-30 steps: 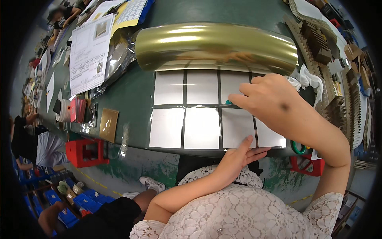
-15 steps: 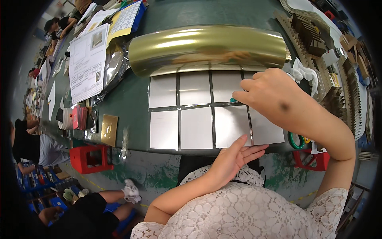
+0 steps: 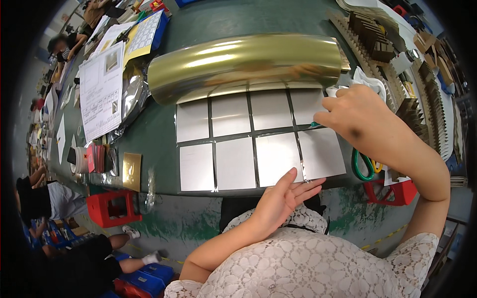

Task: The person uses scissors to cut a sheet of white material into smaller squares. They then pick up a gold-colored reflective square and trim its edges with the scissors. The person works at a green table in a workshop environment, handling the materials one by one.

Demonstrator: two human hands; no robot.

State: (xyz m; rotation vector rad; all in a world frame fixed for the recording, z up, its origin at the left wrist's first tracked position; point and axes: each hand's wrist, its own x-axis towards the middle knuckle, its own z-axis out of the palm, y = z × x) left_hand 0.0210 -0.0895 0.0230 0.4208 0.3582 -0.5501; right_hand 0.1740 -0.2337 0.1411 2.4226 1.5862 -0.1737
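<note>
My right hand (image 3: 355,111) is closed around a small teal-handled tool (image 3: 314,124), mostly hidden by the fingers. Its thin end lies at the dark gap between two rows of pale, flat rectangular panels (image 3: 236,163), near the right-hand column. At the table's front edge my left hand (image 3: 279,202) is open, palm up. Its thumb lies by the gap between the two right-hand front panels, and its fingers stretch along their near edge. Behind the panels a large shiny gold film roll (image 3: 243,62) lies crosswise, its film reaching down over the back row.
Green-handled scissors (image 3: 363,166) lie right of the panels. A white cloth (image 3: 370,82) and slotted racks (image 3: 370,44) stand at the right. Printed sheets (image 3: 101,92) and a small gold plate (image 3: 131,171) lie left. Red stools (image 3: 113,207) stand below; a seated person (image 3: 94,258) is lower left.
My right hand has moved right along the gap with the tool, from the third column to the fourth. My left hand stays by the same gap. The whole view has shifted slightly.
</note>
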